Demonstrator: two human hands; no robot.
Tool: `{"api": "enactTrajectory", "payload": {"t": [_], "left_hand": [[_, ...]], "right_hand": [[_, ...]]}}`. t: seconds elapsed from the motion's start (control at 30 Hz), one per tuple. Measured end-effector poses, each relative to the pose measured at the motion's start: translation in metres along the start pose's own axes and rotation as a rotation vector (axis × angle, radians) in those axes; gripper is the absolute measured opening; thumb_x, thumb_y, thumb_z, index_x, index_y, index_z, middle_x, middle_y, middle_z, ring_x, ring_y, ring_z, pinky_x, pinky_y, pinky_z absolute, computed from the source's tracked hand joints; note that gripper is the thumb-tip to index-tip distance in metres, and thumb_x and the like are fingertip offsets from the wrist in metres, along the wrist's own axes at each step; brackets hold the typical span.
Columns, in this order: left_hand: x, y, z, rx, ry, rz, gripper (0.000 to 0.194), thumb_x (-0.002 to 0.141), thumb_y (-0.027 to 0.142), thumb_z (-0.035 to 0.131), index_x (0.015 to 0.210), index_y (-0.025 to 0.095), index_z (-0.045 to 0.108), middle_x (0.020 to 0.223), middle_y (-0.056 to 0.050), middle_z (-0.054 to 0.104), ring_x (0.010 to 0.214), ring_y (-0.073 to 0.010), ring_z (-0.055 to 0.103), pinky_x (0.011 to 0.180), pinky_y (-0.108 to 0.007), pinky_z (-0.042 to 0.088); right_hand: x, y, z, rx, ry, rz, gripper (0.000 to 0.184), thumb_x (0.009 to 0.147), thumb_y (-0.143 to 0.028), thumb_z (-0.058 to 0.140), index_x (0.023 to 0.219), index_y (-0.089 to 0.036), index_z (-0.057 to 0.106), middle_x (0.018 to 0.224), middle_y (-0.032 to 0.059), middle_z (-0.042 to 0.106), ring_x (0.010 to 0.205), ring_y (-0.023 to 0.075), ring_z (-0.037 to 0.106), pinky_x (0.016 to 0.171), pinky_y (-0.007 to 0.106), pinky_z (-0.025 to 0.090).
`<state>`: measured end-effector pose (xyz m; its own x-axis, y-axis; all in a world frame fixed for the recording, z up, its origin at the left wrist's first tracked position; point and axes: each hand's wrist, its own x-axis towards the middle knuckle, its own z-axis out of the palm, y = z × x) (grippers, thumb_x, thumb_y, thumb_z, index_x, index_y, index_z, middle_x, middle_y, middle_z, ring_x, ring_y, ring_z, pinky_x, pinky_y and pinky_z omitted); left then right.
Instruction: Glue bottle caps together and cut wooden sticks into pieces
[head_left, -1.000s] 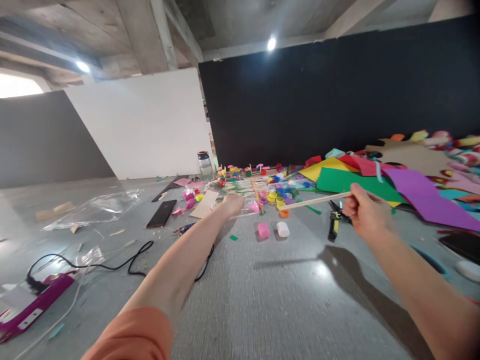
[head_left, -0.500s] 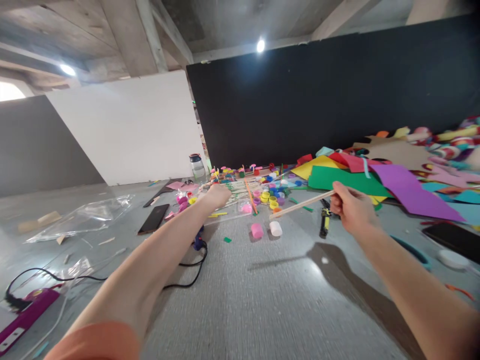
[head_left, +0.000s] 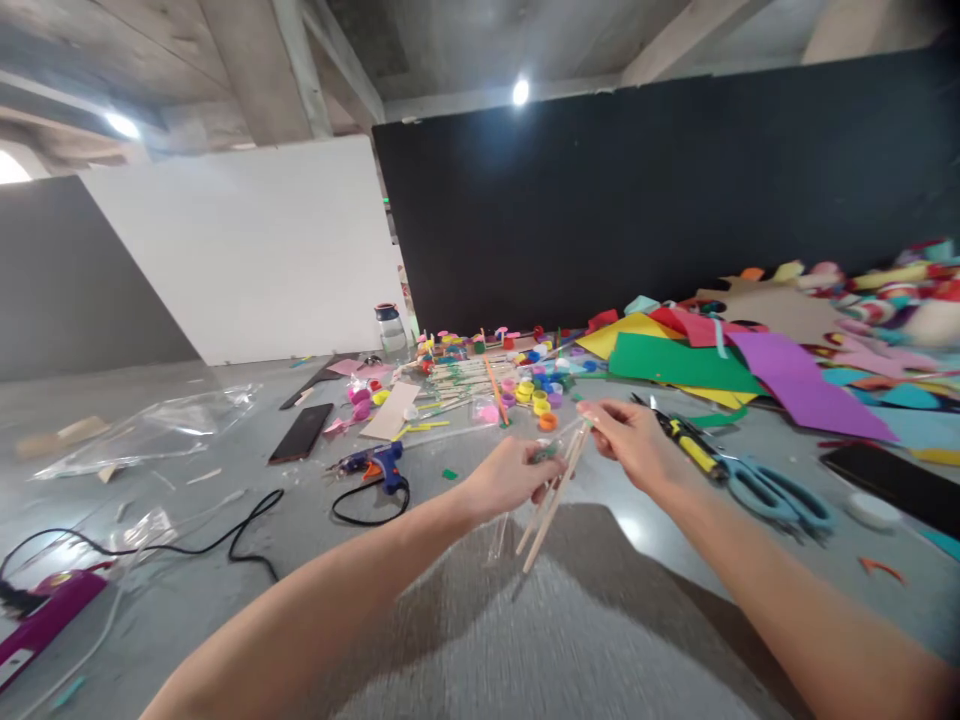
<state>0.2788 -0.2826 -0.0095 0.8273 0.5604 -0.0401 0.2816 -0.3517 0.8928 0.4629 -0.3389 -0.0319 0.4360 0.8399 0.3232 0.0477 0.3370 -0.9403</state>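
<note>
A: Near end first. Where are the sticks?

B: Pale thin sticks, at least two, slanted, raised over the grey surface between both hands, lower ends toward the wearer.

A: Fingers?

B: Right hand: fingers clamped on the sticks' upper end. Left hand: fingers curled, beside the sticks and some clear plastic; cannot tell whether they grip either.

A: Obstructions near the hands?

B: Right side, just beside the right forearm: scissors with blue handles, then a yellow-and-black cutter. Left side: glue gun, its black cord looped near the left forearm. A phone lies farther left.

A: Containers?

B: Just past the hands, an orange pot, then a yellow pot; both too small to read inside. Left of them, a clear packet with something pink in it. An orange stick lies just beside the packet.

A: Farther back?

B: Green sheet and purple sheet, right. A clear jar with dark lid stands upright, left of centre; contents unclear. Behind: white panel, black panel.
</note>
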Motion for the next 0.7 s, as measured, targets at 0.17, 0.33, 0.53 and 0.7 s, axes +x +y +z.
{"api": "enactTrajectory", "payload": {"t": [0.17,0.33,0.53,0.7], "left_hand": [[0.002,-0.006,0.007,-0.112,-0.014,0.020,0.034,0.090,0.040,0.056,0.085,0.012,0.074,0.047,0.006,0.043,0.044,-0.0074,0.036,0.048,-0.022,0.029],[0.005,-0.008,0.013,-0.221,0.073,0.091,0.036,0.088,0.046,0.059,0.080,0.013,0.073,0.049,0.006,0.043,0.045,-0.0067,0.032,0.048,-0.024,0.025],[0.002,-0.020,0.015,-0.251,0.188,0.038,0.044,0.086,0.055,0.059,0.082,0.013,0.072,0.056,0.003,0.049,0.047,-0.0076,0.034,0.047,-0.024,0.023],[-0.014,-0.021,0.011,-0.344,0.332,0.005,0.056,0.083,0.068,0.056,0.091,0.014,0.064,0.062,0.005,0.042,0.052,-0.0078,0.035,0.049,-0.022,0.023]], "right_hand": [[-0.003,-0.001,0.005,-0.005,-0.046,-0.030,0.048,0.082,-0.058,0.070,0.056,-0.021,0.054,0.044,-0.0068,0.042,0.039,0.0081,0.035,0.039,0.024,0.026],[-0.008,-0.007,0.012,-0.033,-0.294,0.028,0.043,0.076,-0.060,0.072,0.065,-0.019,0.067,0.051,-0.0008,0.057,0.043,0.0121,0.047,0.042,0.026,0.036],[-0.010,-0.010,0.012,-0.102,-0.291,-0.027,0.041,0.078,-0.057,0.073,0.064,-0.019,0.067,0.053,-0.0015,0.056,0.045,0.0111,0.047,0.044,0.026,0.036],[-0.009,-0.012,0.006,-0.155,-0.190,-0.070,0.041,0.082,-0.058,0.069,0.068,-0.020,0.066,0.052,-0.0027,0.055,0.044,0.0114,0.049,0.043,0.026,0.036]]}}
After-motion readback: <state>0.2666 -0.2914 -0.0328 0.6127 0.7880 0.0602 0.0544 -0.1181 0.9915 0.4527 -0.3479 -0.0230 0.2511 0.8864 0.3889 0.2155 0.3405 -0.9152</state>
